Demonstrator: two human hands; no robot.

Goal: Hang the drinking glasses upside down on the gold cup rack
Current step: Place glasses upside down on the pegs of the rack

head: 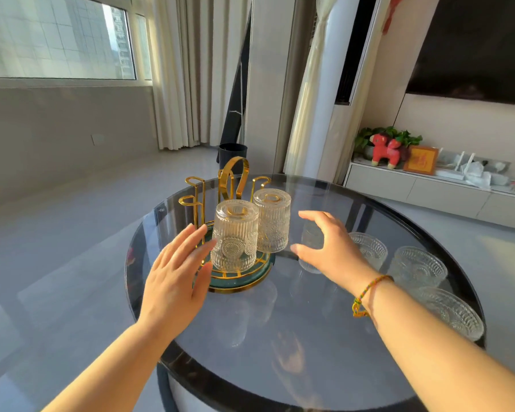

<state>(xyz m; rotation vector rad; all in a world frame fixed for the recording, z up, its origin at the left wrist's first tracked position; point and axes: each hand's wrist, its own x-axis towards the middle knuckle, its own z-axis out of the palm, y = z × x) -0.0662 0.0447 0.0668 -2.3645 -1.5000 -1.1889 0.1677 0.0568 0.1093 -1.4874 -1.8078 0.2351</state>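
The gold cup rack [234, 179] with a green round base stands on the left part of a round glass table [309, 367]. Two ribbed glasses hang upside down on it: a near glass [235, 234] and a far glass [272, 220]. My left hand [176, 275] is open beside the near glass, fingertips at its left side. My right hand [330, 248] is open, spread in front of an upright glass [311, 242] that it partly hides. Three more upright glasses stand to the right: one [369, 248], another [416, 267] and the nearest [452, 312].
Empty gold prongs [195, 191] rise at the rack's left and back. The table's dark rim [470, 289] runs close behind the right-hand glasses. A dark bin [232, 151] stands on the floor beyond the table. A low white cabinet [414, 185] lies at the right.
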